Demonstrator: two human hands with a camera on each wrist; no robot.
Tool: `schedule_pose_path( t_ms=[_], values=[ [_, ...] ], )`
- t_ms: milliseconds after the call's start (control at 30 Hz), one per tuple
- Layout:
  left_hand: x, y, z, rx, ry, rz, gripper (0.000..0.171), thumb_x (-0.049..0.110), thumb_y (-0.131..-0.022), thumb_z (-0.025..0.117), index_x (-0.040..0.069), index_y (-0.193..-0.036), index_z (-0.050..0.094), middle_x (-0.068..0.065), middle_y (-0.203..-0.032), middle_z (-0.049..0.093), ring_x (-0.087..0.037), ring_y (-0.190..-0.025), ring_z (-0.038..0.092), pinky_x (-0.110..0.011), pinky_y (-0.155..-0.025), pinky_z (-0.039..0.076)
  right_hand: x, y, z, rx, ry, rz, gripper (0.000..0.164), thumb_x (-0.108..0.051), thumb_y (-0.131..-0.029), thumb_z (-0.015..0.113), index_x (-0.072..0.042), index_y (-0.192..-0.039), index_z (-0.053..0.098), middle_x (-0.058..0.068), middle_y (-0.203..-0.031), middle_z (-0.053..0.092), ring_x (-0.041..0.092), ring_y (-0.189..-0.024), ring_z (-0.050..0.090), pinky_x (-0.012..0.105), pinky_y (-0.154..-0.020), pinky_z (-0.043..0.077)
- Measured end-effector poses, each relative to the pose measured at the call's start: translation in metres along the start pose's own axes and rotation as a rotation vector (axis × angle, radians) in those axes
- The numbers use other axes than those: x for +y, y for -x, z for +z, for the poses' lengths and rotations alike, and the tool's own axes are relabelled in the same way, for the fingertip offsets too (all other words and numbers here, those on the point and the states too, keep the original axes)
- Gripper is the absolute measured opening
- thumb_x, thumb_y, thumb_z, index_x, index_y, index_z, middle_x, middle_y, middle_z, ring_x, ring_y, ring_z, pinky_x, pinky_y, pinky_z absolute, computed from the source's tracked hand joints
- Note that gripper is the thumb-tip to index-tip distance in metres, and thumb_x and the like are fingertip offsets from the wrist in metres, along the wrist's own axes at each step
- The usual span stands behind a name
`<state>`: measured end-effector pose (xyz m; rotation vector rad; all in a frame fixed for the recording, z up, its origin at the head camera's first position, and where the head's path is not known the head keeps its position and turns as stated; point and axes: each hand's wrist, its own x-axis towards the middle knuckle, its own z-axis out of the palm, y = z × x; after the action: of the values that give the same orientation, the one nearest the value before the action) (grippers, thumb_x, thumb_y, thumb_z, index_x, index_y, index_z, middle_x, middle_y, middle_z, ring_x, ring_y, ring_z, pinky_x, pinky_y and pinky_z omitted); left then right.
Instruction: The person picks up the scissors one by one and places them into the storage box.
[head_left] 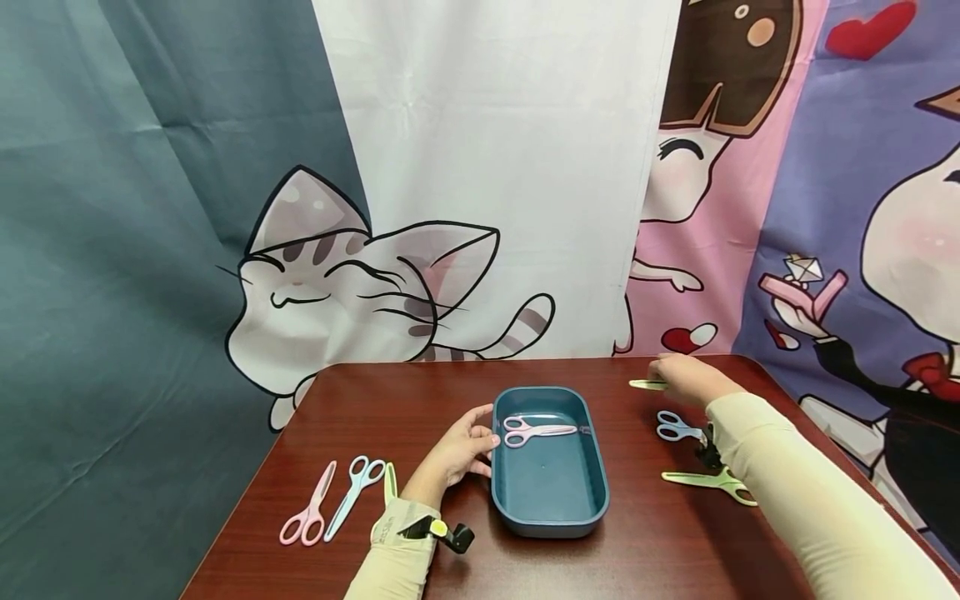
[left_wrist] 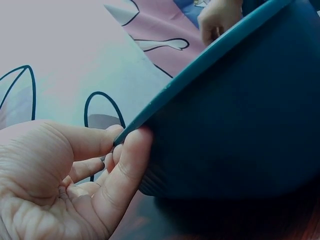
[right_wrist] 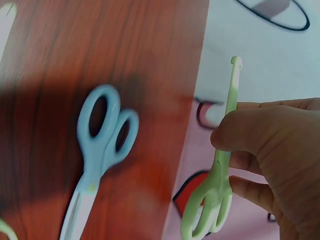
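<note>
My left hand [head_left: 462,446] pinches the left rim of a dark teal plastic bin [head_left: 550,529], thumb on one side and fingers on the other, as the left wrist view shows. Inside the bin, toward its far end, lies a pair of pink scissors [head_left: 536,431]. At the far right of the table my right hand [head_left: 692,379] pinches a pair of green scissors [right_wrist: 215,185] by the blades, handles pointing down in the right wrist view. Just below that hand on the table are blue scissors [right_wrist: 96,145]. Nearer to me lie other green scissors [head_left: 705,480], partly under the right sleeve.
Left of the bin, pink scissors [head_left: 306,510], blue scissors [head_left: 352,497] and green scissors [head_left: 390,482] lie on the dark red wooden table [head_left: 420,383]. The left forearm partly covers the green pair. A printed cloth [head_left: 480,167] hangs behind the table's far edge.
</note>
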<state>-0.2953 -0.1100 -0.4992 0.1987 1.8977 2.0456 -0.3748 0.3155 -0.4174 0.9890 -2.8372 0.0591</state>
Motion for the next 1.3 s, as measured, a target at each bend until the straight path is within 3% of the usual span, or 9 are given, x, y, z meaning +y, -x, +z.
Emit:
schedule_pose_path(
  t_ms=[200, 467, 900, 1300],
  values=[
    [0.0, -0.002, 0.0, -0.005, 0.004, 0.004, 0.064, -0.002, -0.099, 0.058, 0.011, -0.155, 0.032, -0.01, -0.093, 0.059, -0.016, -0.067, 0.059, -0.029, -0.048, 0.057, -0.025, -0.021, -0.004, 0.001, 0.007, -0.058, 0.023, 0.009, -0.069, 0.078, -0.009, -0.081, 0.07, -0.001, -0.078, 0.059, 0.016, -0.07, 0.057, 0.036, -0.065, 0.054],
    [0.0, -0.002, 0.002, 0.001, 0.003, 0.004, 0.063, -0.002, -0.098, 0.058, 0.012, -0.155, 0.034, -0.007, -0.091, 0.058, -0.016, -0.068, 0.057, -0.029, -0.048, 0.057, -0.066, -0.044, -0.008, -0.055, -0.021, -0.063, 0.018, 0.005, -0.076, 0.079, -0.008, -0.087, 0.073, 0.002, -0.082, 0.063, 0.016, -0.072, 0.059, 0.036, -0.071, 0.056],
    [-0.002, -0.002, 0.002, -0.002, 0.006, 0.004, 0.064, -0.002, -0.099, 0.058, 0.011, -0.156, 0.032, -0.008, -0.091, 0.058, -0.017, -0.068, 0.057, -0.03, -0.049, 0.057, -0.12, -0.067, -0.01, -0.073, -0.048, -0.089, 0.023, 0.0, -0.078, 0.079, -0.013, -0.097, 0.075, -0.004, -0.089, 0.063, 0.014, -0.082, 0.06, 0.037, -0.082, 0.058],
    [-0.004, -0.002, 0.0, 0.01, 0.002, 0.0, 0.063, -0.001, -0.099, 0.059, 0.012, -0.155, 0.034, -0.011, -0.094, 0.059, -0.017, -0.068, 0.058, -0.03, -0.048, 0.057, -0.161, -0.079, -0.003, -0.062, -0.101, -0.138, 0.021, -0.004, -0.082, 0.077, -0.015, -0.1, 0.076, -0.006, -0.09, 0.062, 0.01, -0.08, 0.058, 0.034, -0.079, 0.057]
  ],
)
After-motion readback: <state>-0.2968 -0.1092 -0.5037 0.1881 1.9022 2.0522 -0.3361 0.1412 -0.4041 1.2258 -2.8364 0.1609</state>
